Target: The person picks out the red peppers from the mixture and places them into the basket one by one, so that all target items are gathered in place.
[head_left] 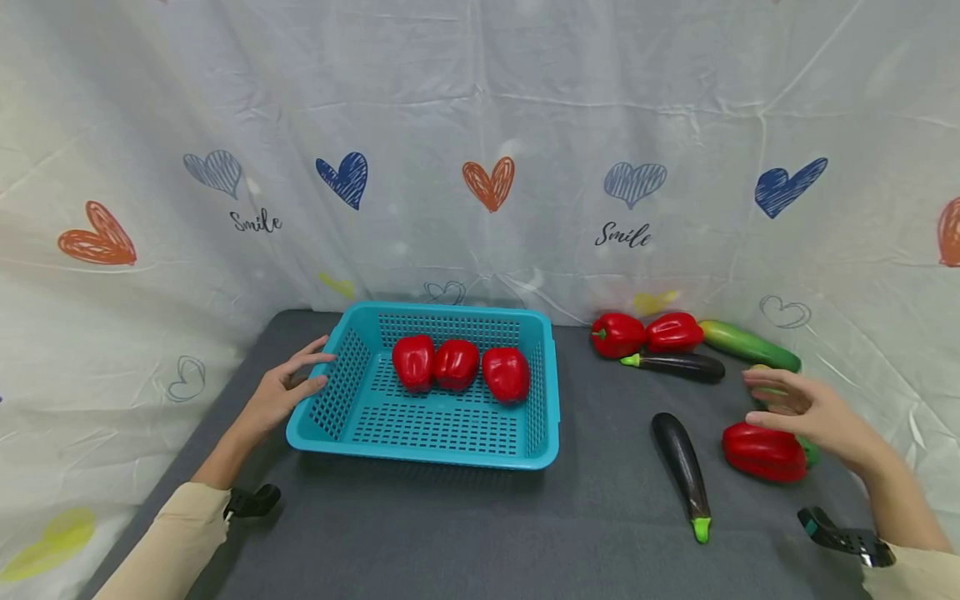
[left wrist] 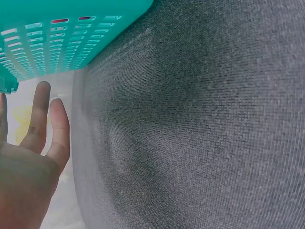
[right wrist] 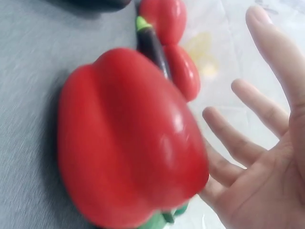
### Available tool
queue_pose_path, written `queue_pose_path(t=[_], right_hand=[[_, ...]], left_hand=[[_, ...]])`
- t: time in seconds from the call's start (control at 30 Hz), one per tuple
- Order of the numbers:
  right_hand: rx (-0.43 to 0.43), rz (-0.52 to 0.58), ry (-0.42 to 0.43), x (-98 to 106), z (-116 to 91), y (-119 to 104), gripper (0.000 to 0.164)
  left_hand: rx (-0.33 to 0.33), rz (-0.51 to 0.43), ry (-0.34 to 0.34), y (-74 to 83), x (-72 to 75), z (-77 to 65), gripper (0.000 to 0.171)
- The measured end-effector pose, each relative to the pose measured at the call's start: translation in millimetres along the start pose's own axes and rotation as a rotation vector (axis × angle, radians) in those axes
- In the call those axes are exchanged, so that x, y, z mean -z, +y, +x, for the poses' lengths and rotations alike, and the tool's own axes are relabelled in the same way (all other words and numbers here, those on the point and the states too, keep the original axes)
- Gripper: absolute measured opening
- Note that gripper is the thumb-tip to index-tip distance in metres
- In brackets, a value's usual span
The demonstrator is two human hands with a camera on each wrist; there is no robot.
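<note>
A turquoise plastic basket (head_left: pixel 360 454) stands on the left half of the table with several red bell peppers (head_left: pixel 506 375) inside; no more than three show. My left hand (head_left: pixel 281 387) is at the basket's left rim, fingers extended; whether they touch it I cannot tell. In the left wrist view the fingers (left wrist: pixel 59 124) spread beside the slotted basket wall (left wrist: pixel 52 43). My right hand (head_left: pixel 813 412) hovers with spread fingers by a red bell pepper (head_left: pixel 765 452) at the right. Seen from the right wrist, that pepper (right wrist: pixel 128 138) lies on the cloth, its green stem end toward the bottom.
One eggplant (head_left: pixel 682 462) lies between the basket and the right hand. Farther back are another eggplant (head_left: pixel 678 367), two red bell peppers (head_left: pixel 618 335) and a green cucumber-like vegetable (head_left: pixel 750 344). Something green sits partly hidden behind the right hand. A heart-printed curtain (head_left: pixel 480 242) hangs behind the grey table (head_left: pixel 420 533).
</note>
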State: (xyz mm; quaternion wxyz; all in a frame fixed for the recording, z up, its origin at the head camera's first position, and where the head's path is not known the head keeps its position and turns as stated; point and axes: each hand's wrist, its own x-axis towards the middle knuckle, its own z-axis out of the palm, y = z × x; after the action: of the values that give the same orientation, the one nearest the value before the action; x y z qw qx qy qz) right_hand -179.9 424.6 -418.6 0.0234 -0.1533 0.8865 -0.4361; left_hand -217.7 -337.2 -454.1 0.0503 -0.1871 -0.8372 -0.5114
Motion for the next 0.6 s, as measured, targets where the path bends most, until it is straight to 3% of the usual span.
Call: queue_pose_path(t=[0.17,0.37,0.6], right_hand=[[-0.025,-0.068,0.001,1,-11,6,0.06],[-0.122,-0.135,-0.039,0,-20,11,0.067],[-0.168,-0.145,-0.084,-3,-26,13,0.069]], left_hand=[[0.003,-0.001,0.001,-0.4,0.3,-0.3,0.038],[-0.003,-0.008,-0.002,-1.8,0.6,-0.3,0.038],[-0.002,-0.015,-0.002,-3.2,1.0,-0.2,0.038]])
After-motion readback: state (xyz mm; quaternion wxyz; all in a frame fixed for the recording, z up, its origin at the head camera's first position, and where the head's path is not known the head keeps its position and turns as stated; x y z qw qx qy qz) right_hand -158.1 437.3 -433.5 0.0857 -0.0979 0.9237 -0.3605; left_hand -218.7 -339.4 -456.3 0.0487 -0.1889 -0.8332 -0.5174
